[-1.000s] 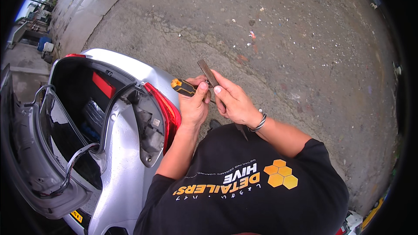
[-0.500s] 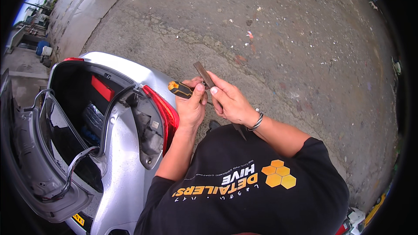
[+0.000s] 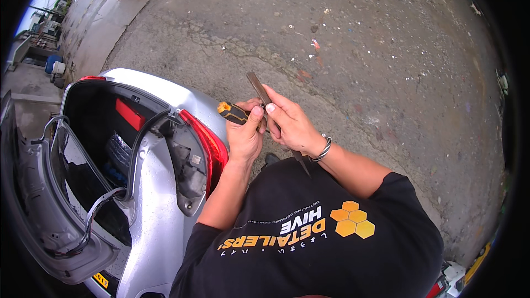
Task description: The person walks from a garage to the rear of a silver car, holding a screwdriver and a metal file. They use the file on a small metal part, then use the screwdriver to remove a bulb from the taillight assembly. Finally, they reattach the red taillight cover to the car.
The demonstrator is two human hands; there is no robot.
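Close together in front of my chest, both hands are closed on tools. My left hand (image 3: pixel 244 140) grips a screwdriver (image 3: pixel 233 113) by its black and yellow handle, the yellow end pointing up and left. In my right hand (image 3: pixel 292 127) is a long, flat, brownish metal file (image 3: pixel 257 88), slanting from upper left down toward my shirt, where its narrow pointed end shows. The file passes across where the screwdriver's shaft would be, and my fingers hide most of that spot. Whether the two tools touch cannot be made out.
To my left stands a silver car (image 3: pixel 152 187) with its trunk lid (image 3: pixel 44 187) raised and a red tail light (image 3: pixel 204 140) near my left forearm. A red object (image 3: pixel 130 113) lies inside the trunk. Rough grey ground (image 3: pixel 386 77) spreads ahead and right.
The file has slid a little up and away from me. My hands and the screwdriver have shifted slightly right; both grips stay closed.
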